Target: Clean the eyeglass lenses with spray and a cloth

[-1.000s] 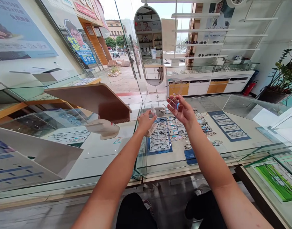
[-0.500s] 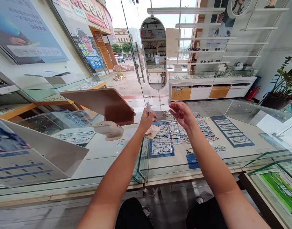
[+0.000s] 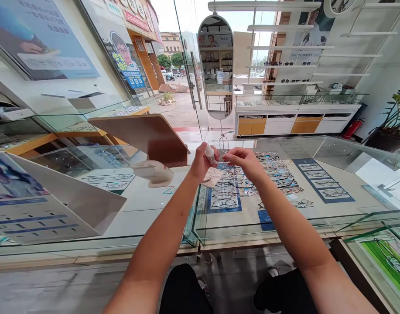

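Observation:
My left hand [image 3: 200, 162] is wrapped round a small white spray bottle [image 3: 210, 152], its top tilted toward the right hand. Thin-rimmed eyeglasses [image 3: 223, 142] are pinched in the fingers of my right hand [image 3: 248, 163], close beside the bottle. One round lens stands above the fingertips; the rest of the frame is hard to make out against the display behind. Below the left hand a crumpled pale cloth [image 3: 213, 178] rests on the glass counter [image 3: 183, 209]. Under the right forearm, several rows of eyeglass frames [image 3: 278, 174] show in the glass case.
On the left stand a brown board [image 3: 137, 131], a pale sculpted display stand [image 3: 154, 173] and a white folded sign [image 3: 85, 205]. A blue card with frames [image 3: 324, 179] lies to the right. Beyond the counter are an oval mirror [image 3: 216, 65] and a potted plant [image 3: 392, 113].
My right hand has moved left and slightly down, bringing the eyeglasses next to the bottle. The bottle has tipped from upright toward the right. The view has shifted slightly.

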